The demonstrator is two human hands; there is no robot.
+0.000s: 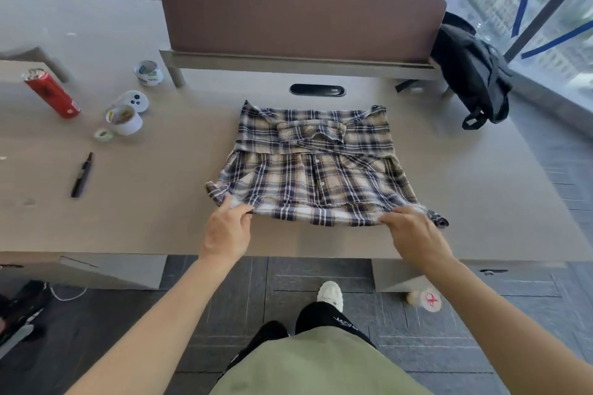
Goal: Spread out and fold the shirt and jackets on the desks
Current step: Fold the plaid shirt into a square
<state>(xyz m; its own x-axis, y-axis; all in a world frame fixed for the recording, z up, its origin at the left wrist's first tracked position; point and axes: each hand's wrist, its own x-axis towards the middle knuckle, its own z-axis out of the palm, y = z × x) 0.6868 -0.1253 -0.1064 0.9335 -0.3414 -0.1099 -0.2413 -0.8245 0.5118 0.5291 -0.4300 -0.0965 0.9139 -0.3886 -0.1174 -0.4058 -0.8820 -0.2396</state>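
A plaid shirt (314,167) in cream, navy and white lies partly folded in the middle of the desk (160,189). Its sleeves are folded across the upper part and the button placket faces up. My left hand (227,228) pinches the near left corner of the shirt's hem. At the near right corner, my right hand (414,231) pinches the same hem. Both corners are lifted slightly off the desk near its front edge.
A red can (51,93), tape rolls (123,119) (148,73), a white controller (134,100) and a black marker (82,175) sit at the left. A black backpack (471,74) rests at the right. A brown partition (301,19) stands behind the shirt.
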